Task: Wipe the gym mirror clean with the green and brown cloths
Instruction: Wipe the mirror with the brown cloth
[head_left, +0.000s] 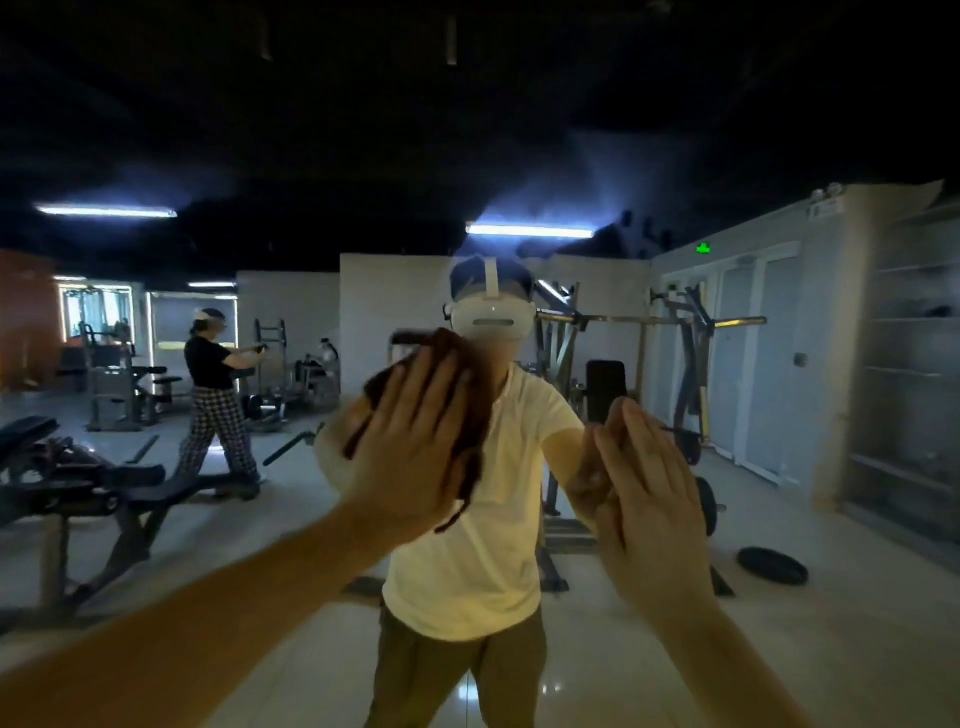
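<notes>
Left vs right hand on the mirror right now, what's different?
The left hand presses the brown cloth against the mirror, while the right hand lies against the glass with no cloth showing. The left hand sits higher and the right hand lower. Both have straight fingers and palms toward the mirror.

Black padded weight bench (130, 480) low at left. Behind it, person in black T-shirt and checked trousers (210, 384), standing. Black round weight plate (772, 565) flat on pale glossy tiled floor (831, 649) at right. Small green lit sign (703, 249) high up; long white tube light (529, 230) overhead.
</notes>
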